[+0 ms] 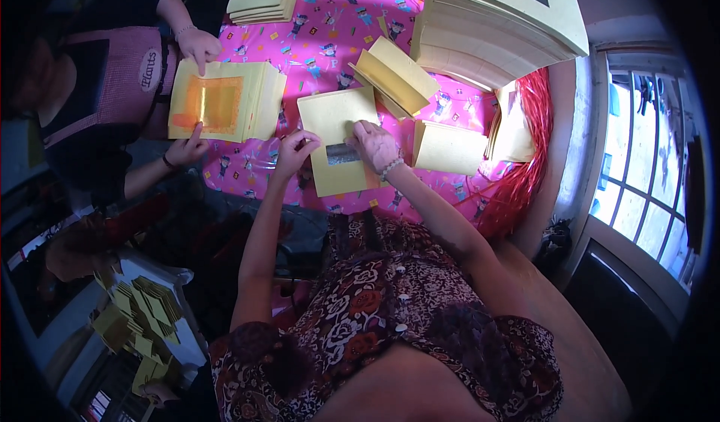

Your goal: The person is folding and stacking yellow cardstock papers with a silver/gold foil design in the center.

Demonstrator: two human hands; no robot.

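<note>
A pale yellow card sheet [337, 182] lies at the near edge of the table in front of me, with a silvery-grey rectangle [343, 154] on its near half. At its left edge, my left hand [298, 148] pinches the card between thumb and fingers. My right hand [376, 146], a bracelet on its wrist, is closed over the card beside the grey rectangle. Its fingertips are turned under, so what they grip, if anything, is hidden. Just beyond the card stands a partly opened folded yellow card [394, 77].
A pink patterned cloth [322, 28] covers the table. Tall stacked yellow cards [487, 43] rise at the back right, near red tinsel [529, 152]. Folded cards [450, 147] lie right of me. On the left, a co-worker's hands [199, 47] touch a yellow card with an orange-bordered rectangle [206, 106].
</note>
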